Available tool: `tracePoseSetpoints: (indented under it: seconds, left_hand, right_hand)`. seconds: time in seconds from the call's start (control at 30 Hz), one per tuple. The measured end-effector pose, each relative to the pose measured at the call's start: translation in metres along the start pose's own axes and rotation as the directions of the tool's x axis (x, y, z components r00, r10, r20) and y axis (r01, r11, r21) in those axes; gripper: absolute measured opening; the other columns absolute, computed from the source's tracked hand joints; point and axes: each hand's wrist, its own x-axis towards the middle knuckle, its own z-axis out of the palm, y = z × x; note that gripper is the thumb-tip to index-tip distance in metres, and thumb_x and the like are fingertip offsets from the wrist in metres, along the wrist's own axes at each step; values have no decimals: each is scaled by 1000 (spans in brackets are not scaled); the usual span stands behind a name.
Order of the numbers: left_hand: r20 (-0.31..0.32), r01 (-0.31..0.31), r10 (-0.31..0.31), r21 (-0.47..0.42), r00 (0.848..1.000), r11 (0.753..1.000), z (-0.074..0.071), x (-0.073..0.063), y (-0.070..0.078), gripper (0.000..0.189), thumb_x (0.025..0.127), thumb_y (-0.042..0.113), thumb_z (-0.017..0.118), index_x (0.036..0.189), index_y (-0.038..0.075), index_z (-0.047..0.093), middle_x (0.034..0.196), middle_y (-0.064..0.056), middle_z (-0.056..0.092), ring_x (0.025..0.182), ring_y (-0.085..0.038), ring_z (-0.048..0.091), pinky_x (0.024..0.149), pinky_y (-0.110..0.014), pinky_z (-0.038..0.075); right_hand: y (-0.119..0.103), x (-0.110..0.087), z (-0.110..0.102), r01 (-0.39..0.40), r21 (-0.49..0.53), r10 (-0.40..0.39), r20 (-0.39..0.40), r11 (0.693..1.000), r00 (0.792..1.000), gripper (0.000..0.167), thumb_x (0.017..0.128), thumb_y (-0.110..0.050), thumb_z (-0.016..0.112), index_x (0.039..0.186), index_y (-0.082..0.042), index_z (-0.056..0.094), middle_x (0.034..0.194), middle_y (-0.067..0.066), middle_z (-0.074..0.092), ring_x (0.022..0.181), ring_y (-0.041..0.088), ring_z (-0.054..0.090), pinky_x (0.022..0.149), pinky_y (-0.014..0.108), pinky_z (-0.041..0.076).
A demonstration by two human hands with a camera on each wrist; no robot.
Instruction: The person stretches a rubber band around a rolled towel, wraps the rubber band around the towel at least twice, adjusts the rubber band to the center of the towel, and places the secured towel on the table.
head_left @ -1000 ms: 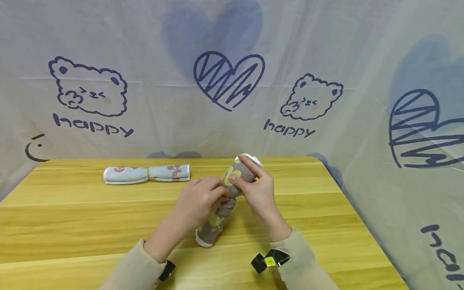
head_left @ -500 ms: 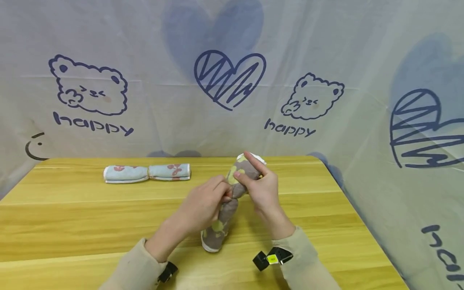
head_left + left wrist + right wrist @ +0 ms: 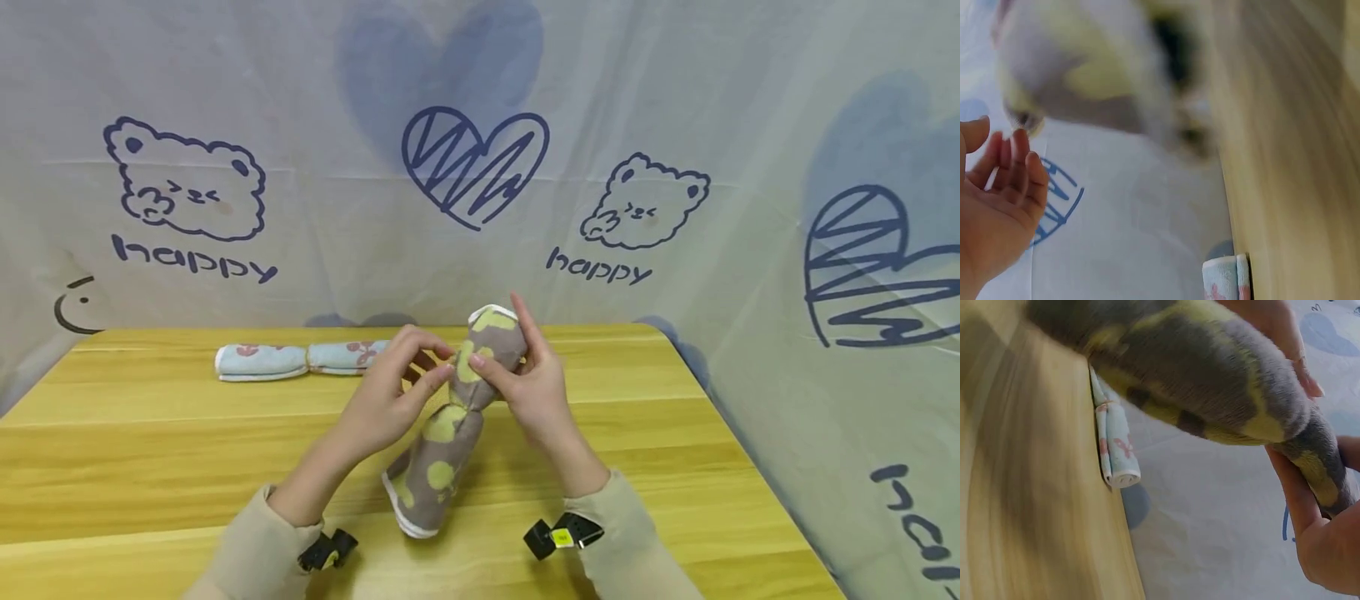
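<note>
A rolled grey-brown towel (image 3: 433,467) with yellow patches and white edges is cinched at its middle and tilted above the table. My right hand (image 3: 536,392) holds its upper half, thumb across the front and index finger stretched along the side. Beside the upper half is my left hand (image 3: 393,392), its fingers loosely bent and its fingertips close to the towel's edge; whether they touch it I cannot tell. In the left wrist view that hand (image 3: 1000,206) shows a bare palm, and the towel (image 3: 1085,69) is blurred.
A light-blue rolled towel (image 3: 270,362) with pink figures, tied at its middle, lies at the back left of the wooden table (image 3: 150,467). Behind the table hangs a pale printed cloth (image 3: 337,208) with bears and hearts.
My left hand has come off the towel's cinched middle and moved up and left, its fingers loosening. The towel has turned, showing more yellow patches, while my right hand keeps hold of it.
</note>
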Motion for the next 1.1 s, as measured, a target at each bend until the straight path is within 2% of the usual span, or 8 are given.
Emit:
tracePoseSetpoints:
  seconds: [0.07, 0.17, 0.3, 0.5, 0.6, 0.7, 0.9, 1.1]
  left_hand:
    - [-4, 75, -75, -16, 997, 997, -5, 1, -1, 21, 102, 8, 66, 124, 5, 64, 115, -9, 64, 92, -18, 67, 72, -32, 57]
    - [35, 183, -181, -48, 983, 982, -8, 2, -1, 31, 105, 14, 65, 134, 5, 61, 123, -12, 65, 95, -20, 67, 73, -34, 56]
    - [90, 274, -268, -65, 959, 960, -9, 3, -2, 39, 106, 21, 63, 141, 6, 56, 131, -13, 63, 102, -23, 65, 78, -37, 55]
    - [110, 309, -303, -39, 947, 950, -13, 2, -3, 44, 107, 27, 62, 145, 6, 54, 133, -13, 64, 110, -28, 63, 85, -41, 55]
    - [134, 323, -318, -20, 939, 946, -15, 0, -4, 43, 107, 28, 61, 144, 7, 56, 134, -14, 64, 102, -25, 65, 80, -39, 56]
    - [135, 320, -314, -25, 940, 947, -16, 1, -4, 39, 107, 25, 62, 141, 7, 59, 133, -14, 65, 92, -21, 65, 75, -37, 56]
    - [45, 299, -296, -95, 954, 949, -21, 0, -6, 31, 106, 19, 63, 135, 7, 62, 126, -13, 66, 91, -23, 60, 69, -32, 55]
    - [-118, 269, -288, -159, 950, 950, -30, 1, -6, 29, 105, 15, 64, 132, 4, 62, 124, -14, 64, 95, -21, 58, 71, -27, 54]
  right_hand:
    - [1, 0, 1, 3, -11, -2, 49, 1000, 999, 98, 90, 9, 75, 166, -27, 26, 152, 22, 48, 119, 27, 63, 90, 31, 59]
    - [2, -1, 2, -15, -37, 20, 115, 999, 993, 105, 89, 9, 76, 168, -25, 16, 153, 23, 47, 126, 31, 61, 96, 33, 57]
    - [4, -2, 4, -67, -70, 80, 208, 995, 975, 109, 90, 5, 78, 169, -20, 7, 152, 25, 48, 125, 34, 61, 98, 37, 57]
    - [6, -7, 10, -127, -116, 160, 349, 985, 924, 111, 93, -2, 78, 168, -20, -2, 151, 25, 50, 116, 32, 68, 90, 37, 60]
    - [7, -10, 15, -147, -146, 193, 383, 978, 903, 112, 94, -4, 77, 168, -21, -6, 149, 26, 53, 111, 29, 70, 85, 34, 61]
    - [6, -13, 20, -166, -140, 208, 382, 976, 900, 113, 95, -2, 76, 167, -20, -9, 149, 26, 53, 111, 30, 70, 83, 33, 61]
    - [11, -19, 29, -193, -135, 229, 355, 972, 906, 102, 98, -8, 73, 168, -14, 0, 144, 27, 56, 119, 36, 67, 91, 39, 59]
    - [25, -29, 21, -226, -193, 290, 427, 955, 857, 91, 99, -16, 73, 167, -10, 13, 136, 25, 64, 118, 35, 67, 97, 43, 57]
